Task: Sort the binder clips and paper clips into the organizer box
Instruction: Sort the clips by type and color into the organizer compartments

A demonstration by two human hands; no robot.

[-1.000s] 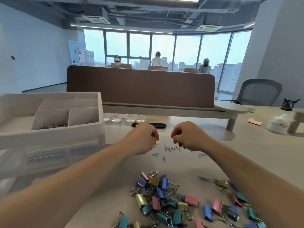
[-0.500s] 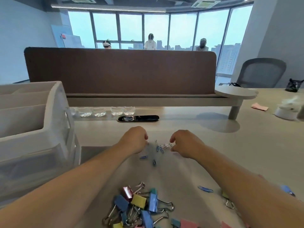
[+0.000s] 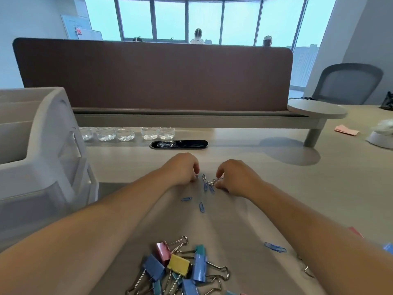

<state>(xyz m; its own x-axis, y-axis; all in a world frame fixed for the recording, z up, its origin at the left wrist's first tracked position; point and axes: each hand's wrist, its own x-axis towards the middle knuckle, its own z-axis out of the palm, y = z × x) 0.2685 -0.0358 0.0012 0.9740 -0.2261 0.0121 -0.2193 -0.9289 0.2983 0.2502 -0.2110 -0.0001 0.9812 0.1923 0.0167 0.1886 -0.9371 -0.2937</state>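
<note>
Paper clips (image 3: 205,186) against right hand (image 3: 236,177)

- The person's bare left forearm (image 3: 95,226) is showing uncovered from the picture's lower left edge to the wrist, smooth along its whole length.
- The bare right forearm (image 3: 308,220) is showing the same way from the lower right edge, also unclothed.
- The bare left hand (image 3: 182,169) and bare right hand (image 3: 234,177) are presenting their backs and knuckles to the head camera.
- Both forearms are appearing broad near the lens and narrowing toward the wrists.
- Anything worn above the forearms is lying outside the picture.
</note>
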